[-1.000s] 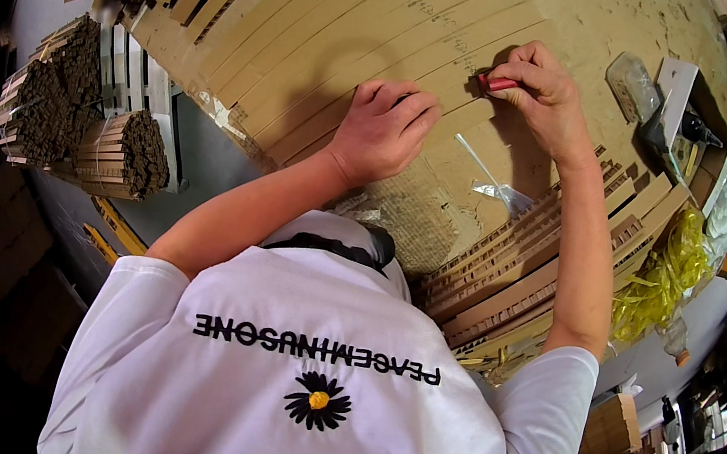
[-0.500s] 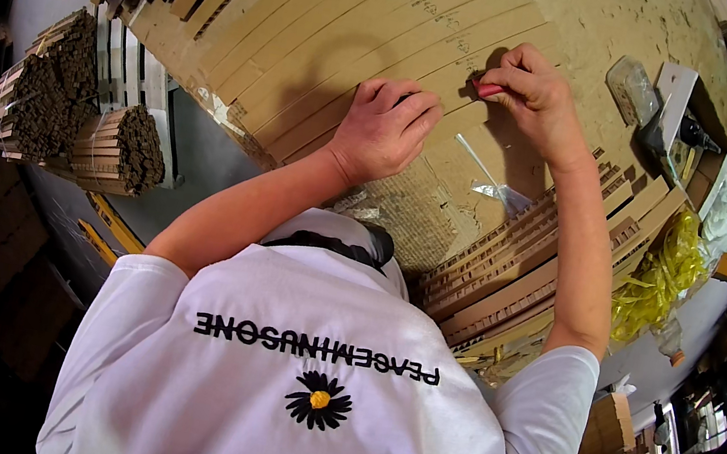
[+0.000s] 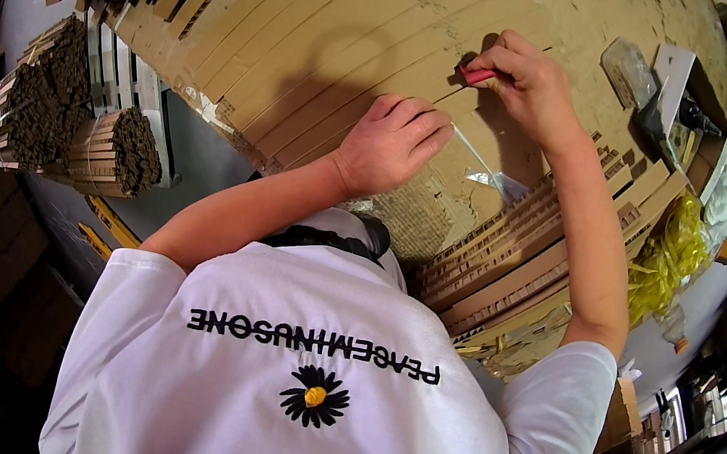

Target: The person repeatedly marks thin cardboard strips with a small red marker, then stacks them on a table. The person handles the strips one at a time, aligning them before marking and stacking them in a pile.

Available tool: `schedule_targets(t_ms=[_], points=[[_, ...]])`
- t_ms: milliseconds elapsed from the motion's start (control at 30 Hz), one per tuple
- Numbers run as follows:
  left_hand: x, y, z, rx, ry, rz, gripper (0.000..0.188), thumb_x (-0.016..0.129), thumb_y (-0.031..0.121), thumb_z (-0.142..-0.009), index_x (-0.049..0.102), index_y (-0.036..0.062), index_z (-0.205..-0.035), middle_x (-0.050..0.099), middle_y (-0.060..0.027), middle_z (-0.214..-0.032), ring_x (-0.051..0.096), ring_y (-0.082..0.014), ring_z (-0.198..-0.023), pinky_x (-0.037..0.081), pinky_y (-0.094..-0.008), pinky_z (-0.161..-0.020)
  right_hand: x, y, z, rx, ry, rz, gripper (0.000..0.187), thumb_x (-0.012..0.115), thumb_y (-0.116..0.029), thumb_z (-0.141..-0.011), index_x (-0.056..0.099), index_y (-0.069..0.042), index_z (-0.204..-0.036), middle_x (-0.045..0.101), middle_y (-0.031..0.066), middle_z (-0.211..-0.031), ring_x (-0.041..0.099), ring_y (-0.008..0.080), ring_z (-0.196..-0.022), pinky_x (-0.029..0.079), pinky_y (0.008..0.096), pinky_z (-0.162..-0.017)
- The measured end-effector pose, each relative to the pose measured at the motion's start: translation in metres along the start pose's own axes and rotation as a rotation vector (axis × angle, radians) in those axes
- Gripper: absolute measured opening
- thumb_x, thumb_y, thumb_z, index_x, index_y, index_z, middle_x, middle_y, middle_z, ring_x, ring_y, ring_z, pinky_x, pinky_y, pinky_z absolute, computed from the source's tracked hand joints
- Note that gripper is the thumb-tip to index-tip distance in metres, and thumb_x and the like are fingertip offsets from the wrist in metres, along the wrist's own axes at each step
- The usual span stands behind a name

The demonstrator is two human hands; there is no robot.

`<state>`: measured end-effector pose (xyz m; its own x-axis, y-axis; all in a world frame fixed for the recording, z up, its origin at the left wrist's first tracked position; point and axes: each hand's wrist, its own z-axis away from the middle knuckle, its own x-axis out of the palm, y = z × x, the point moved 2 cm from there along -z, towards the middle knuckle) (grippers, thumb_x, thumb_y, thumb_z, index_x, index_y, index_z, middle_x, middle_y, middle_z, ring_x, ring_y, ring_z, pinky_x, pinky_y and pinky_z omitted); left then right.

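On my far left sit two bundles of cardboard strips [image 3: 65, 115]. My left hand [image 3: 392, 140] lies flat, palm down, fingers loosely together, pressing on the big cardboard sheet [image 3: 318, 37]. My right hand [image 3: 522, 85] pinches a small red cutter [image 3: 477, 76] with its tip on the sheet. A clear ruler [image 3: 481, 155] lies between my hands. Yellow straps [image 3: 671, 259] pile up far right.

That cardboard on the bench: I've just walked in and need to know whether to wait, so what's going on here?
A person in a white shirt is bent over a big cardboard sheet marked in long strips. The left hand presses flat on it, while the right hand pinches a small red tool against the surface. Bundles of cut strips lie to the left and stacked strips to the right.
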<state>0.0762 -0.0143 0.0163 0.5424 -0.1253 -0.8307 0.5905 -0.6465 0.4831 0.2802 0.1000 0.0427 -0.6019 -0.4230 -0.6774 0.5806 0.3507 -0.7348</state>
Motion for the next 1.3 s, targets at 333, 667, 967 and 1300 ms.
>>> schedule_targets(t_ms=[333,667,967,1300], points=[[0.005,0.000,0.001,-0.008,0.020,-0.024,0.036,0.064,0.012,-0.080,0.072,0.0053,-0.114,0.064,-0.0021,-0.122,0.055,-0.0224,-0.116,0.039,-0.0399,-0.095,-0.016,0.023,0.006,0.177,0.167,-0.620,0.019,0.074,0.001,-0.084,0.074,-0.004,-0.102,0.065,0.0022,-0.094,0.064,0.0147,-0.091,0.051,0.0276,-0.084],[0.004,0.000,0.000,0.008,0.039,-0.054,0.036,0.063,0.011,-0.078,0.072,0.0074,-0.113,0.065,-0.0003,-0.121,0.057,-0.0202,-0.110,0.039,-0.0379,-0.093,-0.011,0.020,0.033,0.103,0.068,-0.439,0.016,0.080,-0.004,-0.082,0.075,-0.006,-0.097,0.058,0.0006,-0.094,0.059,0.0151,-0.093,0.047,0.0273,-0.083],[0.005,-0.002,0.001,0.012,0.051,-0.069,0.037,0.064,0.012,-0.078,0.072,0.0068,-0.113,0.065,0.0003,-0.121,0.057,-0.0199,-0.111,0.038,-0.0372,-0.094,-0.006,0.013,0.028,-0.019,0.054,-0.234,0.018,0.080,-0.004,-0.078,0.075,-0.007,-0.095,0.057,0.0027,-0.090,0.058,0.0205,-0.088,0.049,0.0319,-0.078],[0.004,-0.002,-0.002,0.011,0.060,-0.050,0.034,0.064,0.012,-0.078,0.073,0.0069,-0.110,0.066,-0.0001,-0.120,0.057,-0.0202,-0.111,0.039,-0.0367,-0.094,-0.003,0.016,0.030,-0.112,0.121,-0.111,0.022,0.081,-0.001,-0.072,0.075,-0.009,-0.091,0.054,0.0055,-0.085,0.058,0.0254,-0.084,0.049,0.0352,-0.074]])
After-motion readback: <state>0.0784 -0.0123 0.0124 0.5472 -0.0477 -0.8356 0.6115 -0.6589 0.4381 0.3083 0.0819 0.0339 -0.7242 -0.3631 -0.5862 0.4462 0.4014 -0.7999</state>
